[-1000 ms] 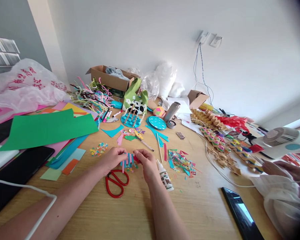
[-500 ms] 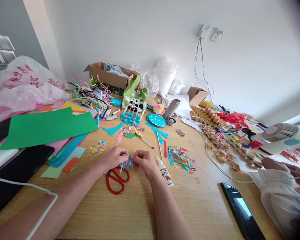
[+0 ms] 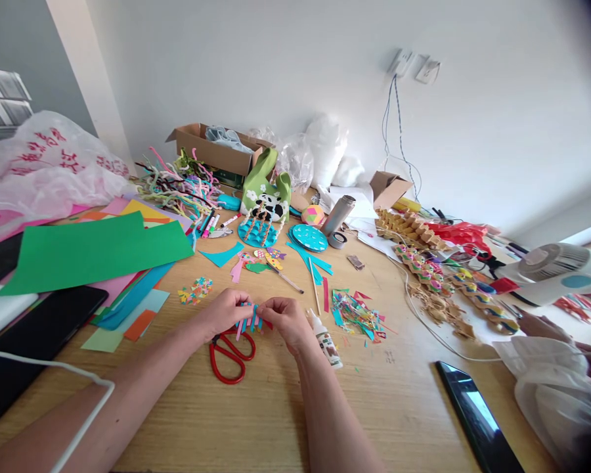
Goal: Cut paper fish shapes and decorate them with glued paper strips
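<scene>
Between my two hands is a small piece of pink and blue paper strips (image 3: 249,320). My left hand (image 3: 226,312) pinches its left end, and my right hand (image 3: 283,317) pinches the right end. Just beneath the strips, red-handled scissors (image 3: 228,372) lie on the wooden table (image 3: 256,420), their blades hidden by the hands and paper. A white glue bottle (image 3: 328,343) lies right beside my right wrist. Left of my left hand sits a little heap of colourful paper bits (image 3: 196,291). A thin wooden stick (image 3: 314,286) and a pen (image 3: 291,283) lie beyond the hands.
Green paper (image 3: 98,253) covers coloured sheets at left. Paper scraps (image 3: 357,312) and a phone (image 3: 477,417) lie at right, where another person's hand and white sleeve (image 3: 554,371) show. A metal flask (image 3: 339,215), blue discs (image 3: 308,238) and a panda bag (image 3: 267,197) stand or lie farther back.
The other person's hand and sleeve at the right edge have shifted slightly. My hands and the paper strips look almost the same.
</scene>
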Demonstrator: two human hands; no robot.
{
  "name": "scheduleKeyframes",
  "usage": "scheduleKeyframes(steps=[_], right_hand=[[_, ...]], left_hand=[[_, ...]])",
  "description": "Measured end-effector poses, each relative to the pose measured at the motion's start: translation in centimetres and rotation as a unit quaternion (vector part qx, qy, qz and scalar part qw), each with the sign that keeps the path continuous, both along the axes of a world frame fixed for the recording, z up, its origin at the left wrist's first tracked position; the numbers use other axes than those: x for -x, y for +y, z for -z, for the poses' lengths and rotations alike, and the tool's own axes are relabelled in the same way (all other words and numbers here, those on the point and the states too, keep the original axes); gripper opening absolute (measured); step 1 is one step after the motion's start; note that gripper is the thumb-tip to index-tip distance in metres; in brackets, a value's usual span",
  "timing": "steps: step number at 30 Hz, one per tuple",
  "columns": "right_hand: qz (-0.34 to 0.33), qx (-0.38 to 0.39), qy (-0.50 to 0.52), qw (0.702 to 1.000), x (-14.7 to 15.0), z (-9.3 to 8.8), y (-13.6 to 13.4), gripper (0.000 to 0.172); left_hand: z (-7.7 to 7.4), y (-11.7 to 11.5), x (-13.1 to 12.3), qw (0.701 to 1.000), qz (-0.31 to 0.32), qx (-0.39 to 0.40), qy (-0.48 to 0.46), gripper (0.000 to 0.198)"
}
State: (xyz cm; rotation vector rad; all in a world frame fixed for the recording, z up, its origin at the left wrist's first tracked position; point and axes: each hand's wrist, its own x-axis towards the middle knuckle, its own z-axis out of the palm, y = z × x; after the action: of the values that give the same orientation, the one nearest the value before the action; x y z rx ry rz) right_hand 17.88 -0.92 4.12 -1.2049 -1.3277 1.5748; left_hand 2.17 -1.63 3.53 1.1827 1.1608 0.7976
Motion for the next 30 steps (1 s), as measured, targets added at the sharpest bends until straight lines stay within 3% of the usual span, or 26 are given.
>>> scheduleKeyframes(steps=[13, 20, 30], right_hand=[[0.004, -0.001, -0.004, 1.000, -0.15, 0.78, 0.15, 0.025], [0.063, -0.019, 0.008, 0.998, -0.37, 0.89, 0.66, 0.022], [0.072, -0.013, 0.035, 0.997, -0.34, 0.64, 0.80, 0.027]], left_hand=[[0.52, 0.16, 0.12, 1.000, -0.001, -0.005, 0.005, 0.016], [0.62, 0.62, 0.44, 0.998, -0.025, 0.030, -0.038, 0.026], [0.78, 0.81, 0.35, 0.999, -0.039, -0.014, -0.027, 0.024]])
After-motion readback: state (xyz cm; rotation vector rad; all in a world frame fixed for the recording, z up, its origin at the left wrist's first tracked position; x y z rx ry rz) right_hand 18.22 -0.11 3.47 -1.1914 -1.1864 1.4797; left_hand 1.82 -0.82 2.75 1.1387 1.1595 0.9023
